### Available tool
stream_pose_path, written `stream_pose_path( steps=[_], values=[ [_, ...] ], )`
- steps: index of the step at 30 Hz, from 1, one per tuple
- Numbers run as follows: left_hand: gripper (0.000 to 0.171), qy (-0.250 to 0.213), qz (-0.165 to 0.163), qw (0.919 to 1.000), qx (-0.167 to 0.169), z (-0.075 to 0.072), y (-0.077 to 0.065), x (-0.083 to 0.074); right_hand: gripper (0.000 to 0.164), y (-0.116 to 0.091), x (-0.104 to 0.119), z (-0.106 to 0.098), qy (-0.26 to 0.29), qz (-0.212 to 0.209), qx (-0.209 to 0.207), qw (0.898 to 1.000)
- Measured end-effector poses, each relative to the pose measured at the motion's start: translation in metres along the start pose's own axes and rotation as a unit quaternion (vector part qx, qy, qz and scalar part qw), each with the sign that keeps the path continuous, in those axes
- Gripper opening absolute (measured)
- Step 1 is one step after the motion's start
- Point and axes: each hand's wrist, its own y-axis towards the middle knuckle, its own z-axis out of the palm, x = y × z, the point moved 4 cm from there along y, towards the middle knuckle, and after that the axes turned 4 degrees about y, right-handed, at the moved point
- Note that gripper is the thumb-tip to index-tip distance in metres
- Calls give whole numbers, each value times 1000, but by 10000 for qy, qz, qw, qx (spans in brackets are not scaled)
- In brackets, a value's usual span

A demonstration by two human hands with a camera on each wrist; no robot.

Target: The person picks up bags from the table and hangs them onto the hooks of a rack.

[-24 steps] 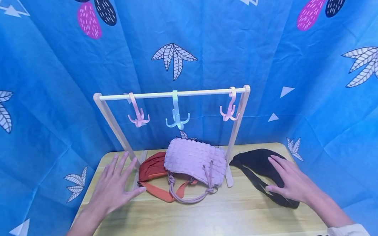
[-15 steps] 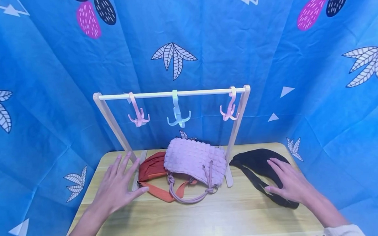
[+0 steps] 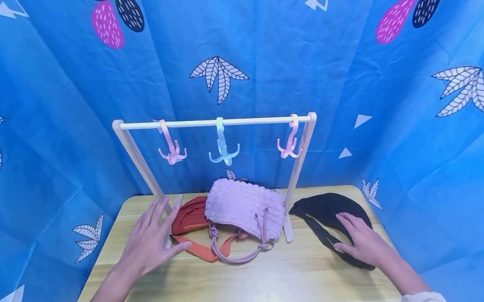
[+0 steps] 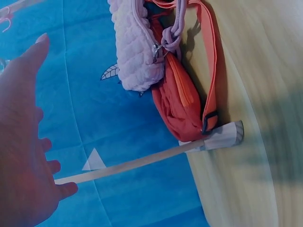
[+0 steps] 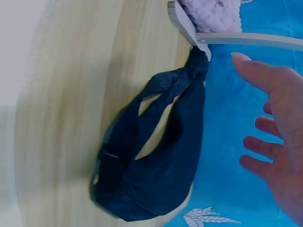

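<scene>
My left hand [image 3: 148,242] hovers over the left side of the table with fingers spread, holding nothing. Nearest to it lies a red bag [image 3: 189,215] with an orange strap; the left wrist view shows that bag [image 4: 177,104] apart from the hand. A puffy lilac handbag [image 3: 245,205] with a knotted handle leans partly over the red bag. On the right, my right hand [image 3: 363,240] hangs above a black bag [image 3: 331,208], its fingers extended and holding nothing. In the right wrist view the black bag [image 5: 161,175] lies flat, clear of the fingers.
A pale rack [image 3: 195,123] stands at the back of the wooden table [image 3: 249,287]. From its bar hang a pink hook [image 3: 171,148] at left, a light blue hook [image 3: 223,147] in the middle and another pink hook [image 3: 291,141] at right. Patterned blue cloth [image 3: 283,66] encloses the table.
The head view has shifted slightly, so the scene sits a little further left. Both hands stay spread over the table with little movement. The blue hook has turned slightly. The bags lie as before.
</scene>
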Motion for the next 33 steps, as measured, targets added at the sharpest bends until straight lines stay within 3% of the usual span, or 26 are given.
stream_pose_path(
  steps=[10,27,33],
  values=[
    [108,20,208,9997,-92,5,5,-7,78,-2,-7,16,28,122,85,9999],
    [104,-18,217,9997,107,14,7,-19,74,-3,-14,33,46,325,159,9993],
    [101,-123,320,9994,-50,18,4,-23,76,-4,-16,40,151,506,393,9978]
  ],
)
